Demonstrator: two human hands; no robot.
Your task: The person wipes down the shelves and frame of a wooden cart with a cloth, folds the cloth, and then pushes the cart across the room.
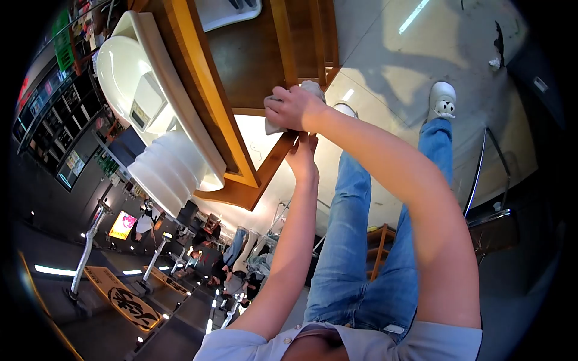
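Observation:
My right hand (295, 109) is closed around a grey cloth (312, 88), pressing it onto the edge of a brown wooden cart or stand (244, 162). Parts of the cloth stick out on both sides of the fingers. Just below, my left hand (303, 157) grips the wooden rail (274, 157) of the same stand, its fingertips partly hidden by the wood. The two hands are close together at this corner.
On the stand sit a cream tub (158, 57) and a stack of white ribbed containers (168, 168). A white tray (232, 13) lies on its shelf. A metal-framed chair (481, 174) stands at right. Several people (211, 265) and hanging signs (123, 299) are farther off.

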